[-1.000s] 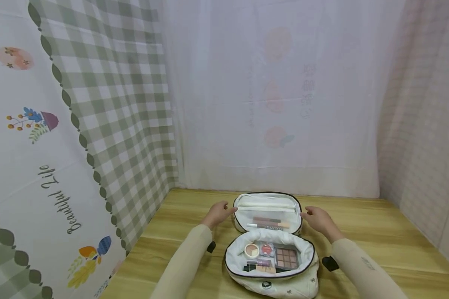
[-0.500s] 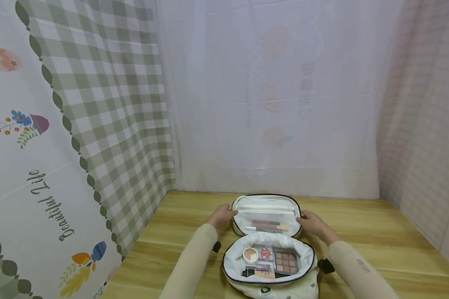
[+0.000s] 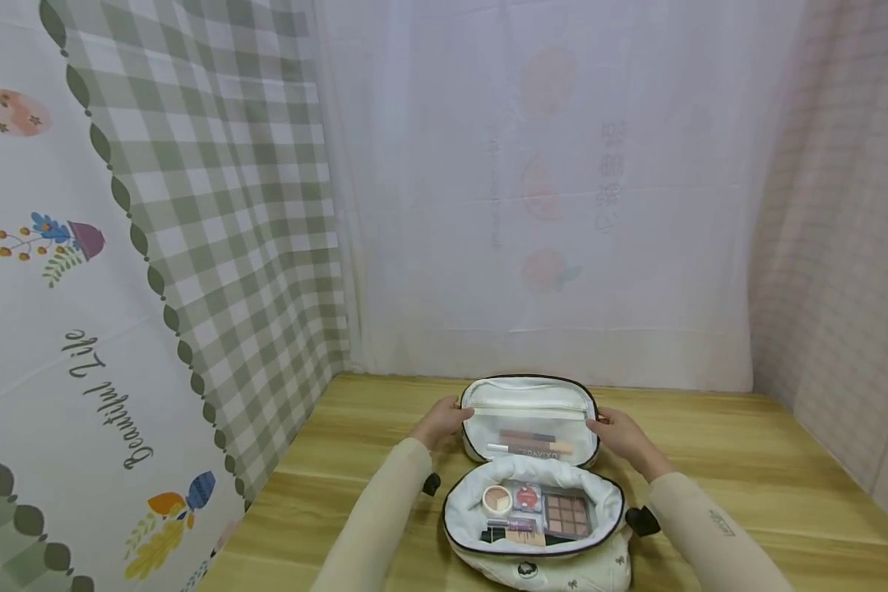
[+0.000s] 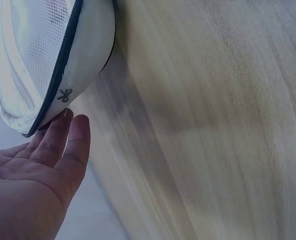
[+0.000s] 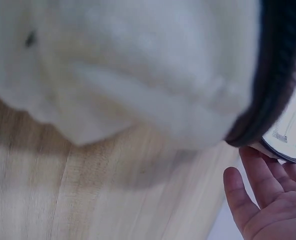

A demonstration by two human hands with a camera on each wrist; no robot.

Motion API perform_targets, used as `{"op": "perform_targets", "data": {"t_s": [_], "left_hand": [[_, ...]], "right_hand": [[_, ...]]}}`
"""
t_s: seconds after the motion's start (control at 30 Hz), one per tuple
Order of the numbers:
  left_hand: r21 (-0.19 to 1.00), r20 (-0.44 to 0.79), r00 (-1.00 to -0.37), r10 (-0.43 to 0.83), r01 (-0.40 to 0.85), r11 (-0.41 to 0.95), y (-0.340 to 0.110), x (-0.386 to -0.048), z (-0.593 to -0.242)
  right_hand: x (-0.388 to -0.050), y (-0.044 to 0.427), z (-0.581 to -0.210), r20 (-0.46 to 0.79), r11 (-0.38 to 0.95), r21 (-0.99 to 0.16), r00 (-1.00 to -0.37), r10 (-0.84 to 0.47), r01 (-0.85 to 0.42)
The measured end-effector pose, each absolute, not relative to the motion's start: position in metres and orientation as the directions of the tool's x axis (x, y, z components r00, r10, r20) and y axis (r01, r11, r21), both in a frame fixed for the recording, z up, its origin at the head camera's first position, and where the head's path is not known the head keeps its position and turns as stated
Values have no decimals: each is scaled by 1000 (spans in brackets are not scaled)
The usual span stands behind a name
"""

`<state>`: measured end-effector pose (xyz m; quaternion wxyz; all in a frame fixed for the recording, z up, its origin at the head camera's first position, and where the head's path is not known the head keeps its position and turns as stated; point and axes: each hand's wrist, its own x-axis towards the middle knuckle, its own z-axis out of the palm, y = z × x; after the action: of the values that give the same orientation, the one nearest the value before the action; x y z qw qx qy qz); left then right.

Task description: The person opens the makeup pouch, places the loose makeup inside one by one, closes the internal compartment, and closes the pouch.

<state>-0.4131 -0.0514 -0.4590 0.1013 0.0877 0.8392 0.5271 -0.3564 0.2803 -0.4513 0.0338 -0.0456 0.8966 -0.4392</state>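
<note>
A white cosmetic bag [image 3: 555,567] with dark piping lies unzipped, its lid [image 3: 530,386] folded back. My left hand [image 3: 441,421] grips the lid's left edge, thumb on the inner side; in the left wrist view the fingers of that hand [image 4: 43,170] sit under the lid [image 4: 93,45]. My right hand [image 3: 625,436] grips the lid's right edge; in the right wrist view its fingers [image 5: 260,175] reach beneath the lid, beyond the bag's body [image 5: 138,75]. Slim tubes [image 3: 529,444] show behind the lid's mesh. Inside lie a palette [image 3: 566,515], a round compact [image 3: 497,499] and several small cosmetics.
The bag stands on a wood-grain table [image 3: 370,411]. A green checked cloth [image 3: 229,189] hangs at the left, a white curtain [image 3: 444,247] at the back and another pale curtain [image 3: 844,288] at the right.
Both hands, beside the lid a second ago with fingers spread, have closed in on its side edges and now hold them. The lid's far edge stands slightly higher. The bag's contents look the same.
</note>
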Motion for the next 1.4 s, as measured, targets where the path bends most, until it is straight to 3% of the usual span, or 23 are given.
{"op": "perform_targets", "data": {"t_s": [0.63,0.83,1.13,1.4], "left_hand": [[888,73,-963,260,181,423,-53,-416,-446],[885,81,-966,244,183,428,-52,-410,-439],[822,169,-952,254,279,497,-56,-408,-438],[802,226,-925,305,355,481,-65,-403,-438]], "right_hand": [[-353,283,-434,95,660,-747,-995,-10,-78],[-352,284,-428,132,706,-699,-991,-26,-112],[-348,282,-421,181,711,-688,-983,-27,-146],[-339,283,-415,233,704,-675,-969,-82,-222]]}}
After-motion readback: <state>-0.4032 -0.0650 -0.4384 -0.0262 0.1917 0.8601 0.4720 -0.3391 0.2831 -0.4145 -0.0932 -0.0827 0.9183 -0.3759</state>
